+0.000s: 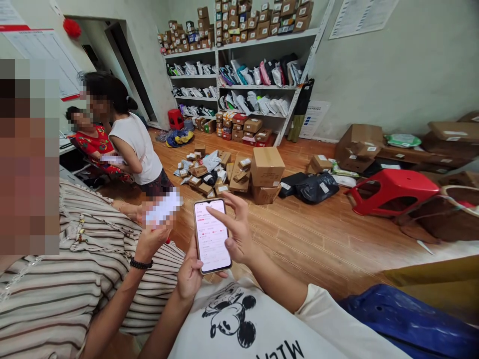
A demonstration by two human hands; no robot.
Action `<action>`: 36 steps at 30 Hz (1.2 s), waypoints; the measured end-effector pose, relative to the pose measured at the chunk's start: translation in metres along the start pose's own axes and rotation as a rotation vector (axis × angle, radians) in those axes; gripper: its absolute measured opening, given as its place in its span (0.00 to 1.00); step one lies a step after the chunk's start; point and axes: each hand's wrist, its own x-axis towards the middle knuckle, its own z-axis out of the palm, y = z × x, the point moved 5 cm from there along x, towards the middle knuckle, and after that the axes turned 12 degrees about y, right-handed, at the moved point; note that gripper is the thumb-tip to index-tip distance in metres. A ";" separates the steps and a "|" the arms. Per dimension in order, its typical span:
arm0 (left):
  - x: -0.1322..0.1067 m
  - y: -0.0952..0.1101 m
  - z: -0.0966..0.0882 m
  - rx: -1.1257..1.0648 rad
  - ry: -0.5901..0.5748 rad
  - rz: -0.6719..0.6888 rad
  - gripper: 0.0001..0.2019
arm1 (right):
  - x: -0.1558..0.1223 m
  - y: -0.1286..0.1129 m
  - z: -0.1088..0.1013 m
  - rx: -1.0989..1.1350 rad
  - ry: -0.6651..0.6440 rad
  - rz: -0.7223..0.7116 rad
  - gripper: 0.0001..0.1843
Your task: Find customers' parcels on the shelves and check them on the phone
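Note:
My left hand (189,278) is wrapped round the lower edge of a smartphone (211,237) and holds it upright in front of my chest. Its lit screen shows a white and pink page. My right hand (235,229) hovers at the phone's right side with fingers apart, and its stretched index finger touches the upper part of the screen. I wear a white shirt with a cartoon mouse print (230,314).
A person in a striped top (75,279) sits close on my left, holding a small blurred item (163,207). Two more people are at the far left. Cardboard boxes (266,167), black bags (316,187) and a red stool (391,189) lie on the wooden floor. Parcel shelves (258,87) line the back wall.

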 end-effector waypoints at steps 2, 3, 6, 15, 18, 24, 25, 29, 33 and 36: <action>0.000 -0.001 -0.001 0.002 0.006 0.010 0.49 | 0.006 -0.004 0.004 -0.062 -0.066 -0.048 0.35; -0.001 -0.001 -0.001 0.005 0.008 0.013 0.49 | 0.008 -0.005 0.006 -0.082 -0.081 -0.060 0.35; -0.001 0.000 0.000 0.012 0.026 0.009 0.49 | 0.010 -0.005 0.009 -0.102 -0.107 -0.064 0.36; -0.006 -0.007 -0.002 0.135 -0.024 0.065 0.48 | 0.006 0.003 0.004 -0.017 -0.023 0.011 0.36; -0.002 0.002 -0.004 0.231 -0.083 0.114 0.45 | 0.004 0.006 0.002 -0.005 -0.009 0.033 0.36; 0.038 0.090 -0.009 0.276 0.011 0.058 0.31 | -0.001 0.009 0.002 0.038 0.024 0.080 0.34; 0.039 0.096 -0.007 0.242 0.012 0.062 0.30 | -0.001 0.010 0.002 0.048 0.026 0.088 0.34; 0.023 0.051 -0.002 0.088 -0.042 0.042 0.32 | -0.004 0.012 0.001 0.096 0.071 0.092 0.32; 0.004 -0.009 -0.003 0.101 -0.123 0.003 0.40 | -0.005 0.013 0.000 0.114 0.127 0.103 0.31; 0.002 -0.017 -0.006 0.110 -0.173 0.024 0.39 | -0.008 0.016 0.001 0.130 0.154 0.157 0.31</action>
